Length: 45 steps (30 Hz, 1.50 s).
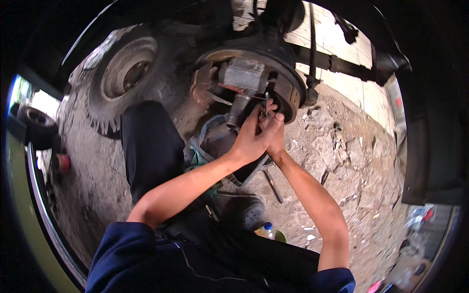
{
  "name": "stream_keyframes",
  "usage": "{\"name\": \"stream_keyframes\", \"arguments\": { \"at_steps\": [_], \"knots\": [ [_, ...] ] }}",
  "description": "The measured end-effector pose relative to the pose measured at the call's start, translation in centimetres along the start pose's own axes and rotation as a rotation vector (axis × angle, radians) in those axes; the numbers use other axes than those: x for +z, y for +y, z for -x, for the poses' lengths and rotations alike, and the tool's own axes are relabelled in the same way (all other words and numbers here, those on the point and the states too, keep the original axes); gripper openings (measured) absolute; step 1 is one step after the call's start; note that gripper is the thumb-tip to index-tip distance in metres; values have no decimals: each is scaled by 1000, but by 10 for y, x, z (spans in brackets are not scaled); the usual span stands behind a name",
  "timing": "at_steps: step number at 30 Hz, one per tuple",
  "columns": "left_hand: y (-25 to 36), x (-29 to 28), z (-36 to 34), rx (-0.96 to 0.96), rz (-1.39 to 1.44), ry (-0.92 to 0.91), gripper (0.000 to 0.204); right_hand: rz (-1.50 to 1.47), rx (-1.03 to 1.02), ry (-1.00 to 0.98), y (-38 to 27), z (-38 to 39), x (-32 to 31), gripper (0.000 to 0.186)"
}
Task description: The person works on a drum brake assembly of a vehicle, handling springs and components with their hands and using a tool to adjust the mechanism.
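Observation:
Both my hands are raised together at an open drum-brake assembly [288,95] in the upper middle. My left hand [250,140] has its fingers bent and closed beside a short metal cylinder [238,111] that juts out below a grey metal block [243,73]. My right hand [276,136] presses against it, thumb up and fingers curled, close to the curved brake shoe on the right. A thin metal piece [267,103] shows at the fingertips. What each hand grips is mostly hidden by the fingers.
A big wheel with a treaded tyre [100,95] stands left of the brake. Below my hands sits a grey-blue container [200,139]. On the rough ground lie a metal rod [272,186] and a blue-capped bottle [267,229]. A dark vehicle beam [337,63] crosses at upper right.

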<state>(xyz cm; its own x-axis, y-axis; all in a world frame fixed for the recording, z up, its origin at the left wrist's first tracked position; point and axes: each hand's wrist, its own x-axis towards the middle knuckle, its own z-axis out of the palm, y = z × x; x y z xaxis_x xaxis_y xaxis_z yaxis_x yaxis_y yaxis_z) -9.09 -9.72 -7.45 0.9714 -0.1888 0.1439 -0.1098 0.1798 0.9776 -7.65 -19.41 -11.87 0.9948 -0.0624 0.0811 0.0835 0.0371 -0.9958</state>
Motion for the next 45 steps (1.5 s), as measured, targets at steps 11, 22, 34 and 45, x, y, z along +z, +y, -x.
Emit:
{"name": "stream_keyframes", "arguments": {
  "at_steps": [11, 22, 34, 45],
  "knots": [
    [71, -22, 1, -365, 597, 231, 38, -213, 20, -63, -7, 7, 9, 33],
    [63, -50, -11, -363, 661, 102, 23, 23, 109, 23, -15, 10, 2, 46],
    [70, -70, -27, -478, 419, -91, 27, 354, -53, -249, -10, -5, -4, 47],
    [79, -87, -35, -628, 442, -254, 28, 423, 187, -364, -31, -8, -7, 45]
  ]
}}
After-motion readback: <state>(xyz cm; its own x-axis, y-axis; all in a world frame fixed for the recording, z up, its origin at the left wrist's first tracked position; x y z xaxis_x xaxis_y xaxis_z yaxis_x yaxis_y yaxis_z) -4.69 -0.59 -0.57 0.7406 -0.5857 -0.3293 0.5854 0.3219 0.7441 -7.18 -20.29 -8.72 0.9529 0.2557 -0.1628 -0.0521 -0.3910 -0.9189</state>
